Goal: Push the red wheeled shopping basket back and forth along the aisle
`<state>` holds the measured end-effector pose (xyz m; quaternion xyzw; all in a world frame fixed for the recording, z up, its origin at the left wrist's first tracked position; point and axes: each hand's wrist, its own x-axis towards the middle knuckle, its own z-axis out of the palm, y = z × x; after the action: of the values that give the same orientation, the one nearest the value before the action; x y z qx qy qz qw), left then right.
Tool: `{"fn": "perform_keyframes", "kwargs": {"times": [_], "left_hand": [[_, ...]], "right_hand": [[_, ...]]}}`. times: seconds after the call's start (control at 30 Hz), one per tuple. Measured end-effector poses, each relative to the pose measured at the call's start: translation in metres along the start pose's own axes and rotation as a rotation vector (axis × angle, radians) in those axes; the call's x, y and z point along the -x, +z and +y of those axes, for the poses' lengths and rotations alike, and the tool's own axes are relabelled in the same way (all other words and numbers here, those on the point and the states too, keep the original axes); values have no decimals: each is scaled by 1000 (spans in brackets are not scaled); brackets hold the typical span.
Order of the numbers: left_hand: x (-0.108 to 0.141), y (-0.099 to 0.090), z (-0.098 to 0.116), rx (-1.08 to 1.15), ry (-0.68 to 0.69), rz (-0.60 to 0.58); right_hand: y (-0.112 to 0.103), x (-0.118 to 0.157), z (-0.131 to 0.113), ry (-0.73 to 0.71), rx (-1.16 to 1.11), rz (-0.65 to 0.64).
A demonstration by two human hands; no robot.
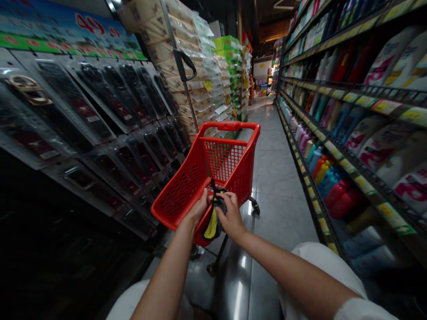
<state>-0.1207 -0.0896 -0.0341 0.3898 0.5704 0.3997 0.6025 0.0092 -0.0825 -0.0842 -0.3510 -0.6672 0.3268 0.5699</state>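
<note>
A grey-and-yellow cloth item [211, 226] with black edging hangs between my hands at the near end of the red shopping cart [245, 180]. My left hand [200, 205] pinches it near its top from the left. From the right, my right hand [231, 215] has its fingers closed on the grey part. A dark strip or loop sticks up above my fingers. The cloth's lower end, yellow inside, dangles in front of the cart's near wall. Through the cart's basket, the grid walls show. Part of the cloth is hidden behind my fingers.
Packaged belts [126, 95] hang on a display at the left. Stacked packs [190, 58] stand behind the cart, with a black handle on a pole [184, 65] before them. Shelves of bottles [333, 186] line the right. The grey tiled floor [275, 164] runs down the aisle.
</note>
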Motion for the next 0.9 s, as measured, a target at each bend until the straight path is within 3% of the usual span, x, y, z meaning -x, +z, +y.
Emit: {"fn": "perform_keyframes", "kwargs": {"times": [0.2,0.4,0.5,0.6,0.67,0.83,0.9], "left_hand": [[-1,-5,-5,43,-18,-56],[-4,-11,-6,26,60,120],[1,-8,-3,39,-20,28],[5,-5,-2,56,-52,-83],[5,-6,-2,64,-42,-111],[6,-8,-3,45,-41,-122],[12,-7,-1,24,-42,-125]], "right_hand": [[-18,-14,-7,-35,83,-27],[-16,-1,-24,-205,369,-238],[-32,-26,-15,-242,480,-267],[-50,-58,0,-103,558,-81],[-52,-64,3,-60,576,-15],[-44,-41,-5,-246,542,-213],[-48,-43,-2,-262,532,-229]]}}
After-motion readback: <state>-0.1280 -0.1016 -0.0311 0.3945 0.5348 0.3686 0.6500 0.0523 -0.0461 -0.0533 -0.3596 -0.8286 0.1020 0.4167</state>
